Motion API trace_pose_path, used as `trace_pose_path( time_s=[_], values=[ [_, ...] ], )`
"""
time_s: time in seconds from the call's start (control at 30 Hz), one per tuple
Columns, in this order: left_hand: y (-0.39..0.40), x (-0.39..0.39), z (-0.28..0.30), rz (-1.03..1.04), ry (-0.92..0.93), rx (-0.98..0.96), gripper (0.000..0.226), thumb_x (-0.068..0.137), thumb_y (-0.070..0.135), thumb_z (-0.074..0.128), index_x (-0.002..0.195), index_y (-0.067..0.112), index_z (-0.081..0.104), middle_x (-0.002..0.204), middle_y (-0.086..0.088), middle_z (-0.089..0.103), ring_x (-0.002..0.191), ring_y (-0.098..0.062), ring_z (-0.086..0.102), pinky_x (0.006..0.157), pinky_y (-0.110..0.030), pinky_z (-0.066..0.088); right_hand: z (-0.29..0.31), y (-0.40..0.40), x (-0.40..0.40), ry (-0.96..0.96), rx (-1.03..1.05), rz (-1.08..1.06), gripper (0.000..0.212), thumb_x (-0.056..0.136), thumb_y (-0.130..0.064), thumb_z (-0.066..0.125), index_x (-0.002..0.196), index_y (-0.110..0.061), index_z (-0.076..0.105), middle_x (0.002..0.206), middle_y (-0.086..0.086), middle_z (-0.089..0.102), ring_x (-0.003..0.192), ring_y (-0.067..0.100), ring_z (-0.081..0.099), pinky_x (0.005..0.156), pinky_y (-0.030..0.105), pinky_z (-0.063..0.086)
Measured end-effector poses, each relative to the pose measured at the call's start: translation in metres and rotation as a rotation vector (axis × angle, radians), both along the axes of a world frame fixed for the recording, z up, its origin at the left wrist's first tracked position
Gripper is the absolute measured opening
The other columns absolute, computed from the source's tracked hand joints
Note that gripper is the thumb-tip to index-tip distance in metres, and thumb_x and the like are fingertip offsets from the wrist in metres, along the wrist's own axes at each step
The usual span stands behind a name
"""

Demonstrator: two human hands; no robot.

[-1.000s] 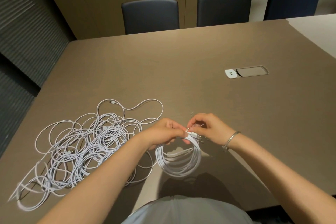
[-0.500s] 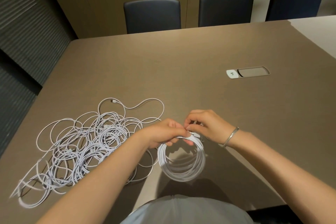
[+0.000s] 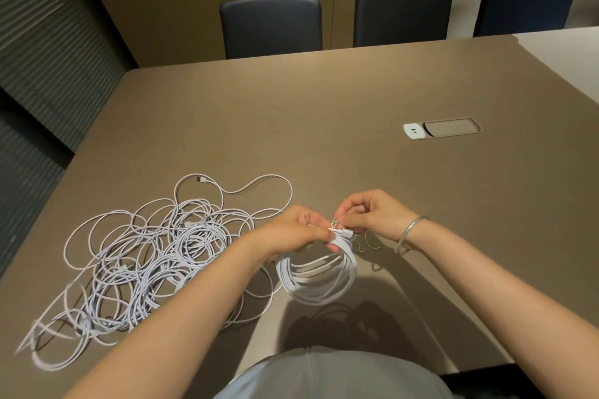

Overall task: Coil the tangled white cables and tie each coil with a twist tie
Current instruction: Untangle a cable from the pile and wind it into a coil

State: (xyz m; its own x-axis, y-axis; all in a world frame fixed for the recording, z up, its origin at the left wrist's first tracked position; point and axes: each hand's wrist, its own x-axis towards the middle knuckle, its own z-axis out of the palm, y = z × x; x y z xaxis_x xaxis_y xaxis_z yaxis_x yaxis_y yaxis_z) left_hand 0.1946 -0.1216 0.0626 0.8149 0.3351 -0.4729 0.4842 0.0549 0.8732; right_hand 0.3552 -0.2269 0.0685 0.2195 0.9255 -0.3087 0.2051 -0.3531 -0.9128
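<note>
A neat coil of white cable [image 3: 319, 278] hangs above the table's near edge. My left hand [image 3: 293, 232] grips the top of this coil, fingers curled round the bundled strands. My right hand [image 3: 369, 214] pinches a thin wire twist tie [image 3: 335, 223] just above the coil's top, beside the left fingers. To the left lies a large tangle of white cables [image 3: 142, 259] spread over the brown table [image 3: 324, 139], one plug end [image 3: 202, 180] at its far side.
More thin twist ties [image 3: 368, 241] lie on the table under my right wrist. A white power socket panel [image 3: 442, 128] is set into the table at right. Three dark chairs [image 3: 272, 26] stand along the far edge.
My right hand has lifted slightly and drawn the twist tie up from the coil's top. The left hand keeps its grip on the coil, which has hardly moved.
</note>
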Motion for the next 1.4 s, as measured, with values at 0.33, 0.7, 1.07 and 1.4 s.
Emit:
trace_pose_path(
  time_s=[0.33, 0.7, 1.07, 1.4],
  values=[
    [0.009, -0.002, 0.002, -0.053, -0.001, -0.275, 0.029, 0.091, -0.001, 0.061, 0.116, 0.009, 0.052, 0.084, -0.016, 0.073, 0.038, -0.004, 0.018, 0.039, -0.019, 0.013, 0.011, -0.005, 0.005, -0.231, 0.224, 0.198, 0.02, 0.076, 0.001, 0.076, 0.085, -0.017, 0.075, 0.087, 0.004, 0.07, 0.075, 0.005, 0.064, 0.071, 0.016, 0.047],
    [0.014, -0.004, 0.011, -0.084, -0.084, -0.404, 0.03, 0.086, 0.005, 0.061, 0.116, 0.009, 0.056, 0.088, -0.018, 0.073, 0.036, 0.0, 0.021, 0.037, -0.015, 0.012, 0.025, 0.001, 0.009, -0.168, 0.209, 0.2, 0.019, 0.075, -0.002, 0.078, 0.079, -0.021, 0.073, 0.079, 0.021, 0.07, 0.065, 0.011, 0.055, 0.065, 0.019, 0.046],
    [0.01, -0.008, 0.017, -0.121, -0.134, -0.48, 0.027, 0.083, 0.006, 0.057, 0.109, 0.011, 0.057, 0.082, -0.015, 0.072, 0.035, 0.002, 0.022, 0.037, -0.013, 0.013, 0.031, 0.001, 0.006, -0.215, 0.251, 0.33, 0.017, 0.081, -0.003, 0.072, 0.082, -0.02, 0.072, 0.083, 0.005, 0.063, 0.066, -0.002, 0.052, 0.066, 0.013, 0.039],
    [0.007, -0.011, 0.025, -0.147, -0.163, -0.518, 0.029, 0.084, 0.003, 0.054, 0.112, 0.008, 0.05, 0.08, -0.014, 0.072, 0.034, 0.002, 0.025, 0.04, -0.017, 0.011, 0.04, -0.001, 0.007, -0.102, 0.172, 0.377, 0.009, 0.086, -0.009, 0.067, 0.084, -0.017, 0.069, 0.084, -0.007, 0.06, 0.064, -0.004, 0.048, 0.064, 0.013, 0.036]
  ],
)
